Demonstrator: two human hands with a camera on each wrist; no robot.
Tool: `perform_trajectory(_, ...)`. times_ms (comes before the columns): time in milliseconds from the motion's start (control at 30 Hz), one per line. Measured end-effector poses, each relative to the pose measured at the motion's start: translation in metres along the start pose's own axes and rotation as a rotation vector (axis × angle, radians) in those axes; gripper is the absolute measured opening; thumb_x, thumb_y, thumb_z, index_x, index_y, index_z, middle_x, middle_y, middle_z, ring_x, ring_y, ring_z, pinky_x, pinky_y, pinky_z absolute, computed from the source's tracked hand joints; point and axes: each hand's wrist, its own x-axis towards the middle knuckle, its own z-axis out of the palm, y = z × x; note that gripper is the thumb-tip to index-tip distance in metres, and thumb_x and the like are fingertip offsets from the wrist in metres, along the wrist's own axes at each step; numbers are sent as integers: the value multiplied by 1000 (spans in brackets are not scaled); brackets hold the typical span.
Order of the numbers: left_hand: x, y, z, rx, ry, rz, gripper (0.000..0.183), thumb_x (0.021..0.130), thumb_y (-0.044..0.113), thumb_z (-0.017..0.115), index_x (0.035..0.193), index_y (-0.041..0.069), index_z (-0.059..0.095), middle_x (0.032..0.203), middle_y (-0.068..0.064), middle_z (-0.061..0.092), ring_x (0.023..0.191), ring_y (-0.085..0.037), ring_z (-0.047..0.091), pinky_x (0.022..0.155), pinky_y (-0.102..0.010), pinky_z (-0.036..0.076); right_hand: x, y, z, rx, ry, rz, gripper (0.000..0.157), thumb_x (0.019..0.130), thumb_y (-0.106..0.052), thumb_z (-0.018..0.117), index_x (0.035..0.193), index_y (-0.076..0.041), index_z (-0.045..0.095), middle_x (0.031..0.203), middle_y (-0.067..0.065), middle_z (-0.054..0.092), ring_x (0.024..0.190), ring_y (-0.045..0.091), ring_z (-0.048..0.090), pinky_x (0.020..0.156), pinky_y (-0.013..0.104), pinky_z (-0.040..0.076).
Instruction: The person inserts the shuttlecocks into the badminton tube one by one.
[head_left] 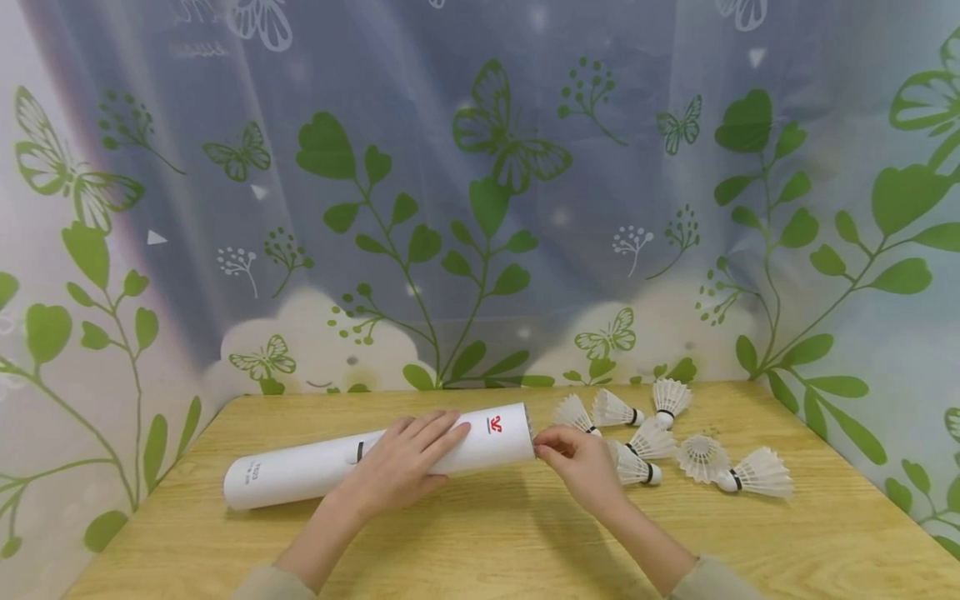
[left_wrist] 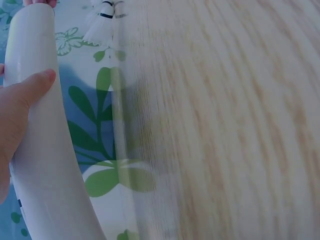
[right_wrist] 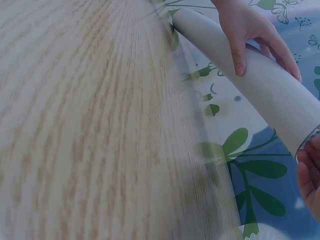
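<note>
A long white shuttlecock tube (head_left: 300, 479) lies at a slant, its right end raised off the table. My left hand (head_left: 408, 458) grips it from above near the middle, thumb on the near side, as the left wrist view of the hand (left_wrist: 20, 112) also shows. At the tube's right end, my right hand (head_left: 581, 467) has bent fingers and pinches at the rim with thumb and forefinger. A greyish, lacy edge shows inside that end in the right wrist view; what it belongs to is unclear. The right hand's fingers (right_wrist: 307, 170) partly cover it.
Several white shuttlecocks with black bands lie right of the tube; one shuttlecock (head_left: 757, 475) is farthest right, another (head_left: 670, 400) at the back. The wooden table (head_left: 480, 542) ends against a patterned curtain (head_left: 420, 208) with leaves and butterflies.
</note>
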Motion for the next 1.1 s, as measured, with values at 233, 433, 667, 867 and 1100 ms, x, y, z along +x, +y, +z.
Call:
perform_trajectory(233,0,0,0,5,-6,6,85,67,33,83,137,7,44,137,-11,49,119,-26,51,84,-40,51,-1,-1,2,-29,-10,-47,7,80,1,69,81,-5,71,79,7,69,72,13,62,63,21,51)
perform_trajectory(433,0,0,1,7,-12,6,85,67,34,83,137,7,44,136,-11,50,119,-25,51,84,-40,50,-1,0,1,4,-34,-32,6,80,1,68,84,-3,71,81,7,69,73,12,61,63,21,50)
perform_trajectory(667,0,-1,2,5,4,15,86,65,34,84,137,7,45,135,-11,51,119,-26,52,84,-40,51,-1,1,-6,10,-85,-36,7,83,-3,67,89,-1,70,85,9,70,76,11,62,65,22,50)
perform_trajectory(867,-1,-2,4,-2,4,16,86,65,33,85,137,7,45,136,-11,50,119,-26,52,83,-40,51,3,1,-24,-56,-60,29,12,86,-10,66,95,-4,71,87,5,70,77,12,62,64,23,50)
perform_trajectory(1100,-3,-2,5,2,3,19,86,65,33,84,137,7,45,137,-11,50,119,-26,51,84,-39,50,5,8,-50,-107,-74,40,20,88,-15,64,103,-2,68,94,8,69,84,18,64,65,25,51)
